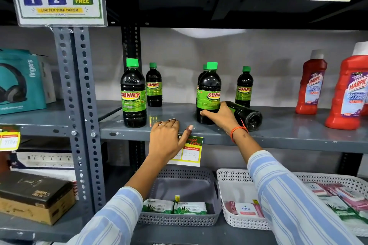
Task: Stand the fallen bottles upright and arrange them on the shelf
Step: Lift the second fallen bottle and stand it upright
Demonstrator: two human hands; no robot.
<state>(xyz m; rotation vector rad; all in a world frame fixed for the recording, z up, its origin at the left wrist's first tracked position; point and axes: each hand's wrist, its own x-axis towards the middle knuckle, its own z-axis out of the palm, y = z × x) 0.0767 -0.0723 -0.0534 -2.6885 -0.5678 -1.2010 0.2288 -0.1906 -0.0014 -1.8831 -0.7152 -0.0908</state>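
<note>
Dark Sunny bottles with green caps stand on the grey shelf [278, 125]. One large bottle [133, 93] is upright at the front left, a smaller one [153, 85] behind it. Another large bottle [209, 89] stands in the middle, with one hidden behind it and a small one [244, 87] at the back. A fallen bottle [249, 116] lies on its side, base toward me. My right hand [219, 115] wraps around the fallen bottle's upper part, next to the middle upright bottle. My left hand [168, 137] rests flat on the shelf's front edge, holding nothing.
Red Harpic bottles [310, 83] [350, 89] stand at the shelf's right. A price tag [189, 151] hangs from the shelf edge. Below are a grey basket [179, 221] and a white basket [235, 223] with packets. A perforated upright post [81, 95] stands left; a headphone box [20, 81] lies beyond it.
</note>
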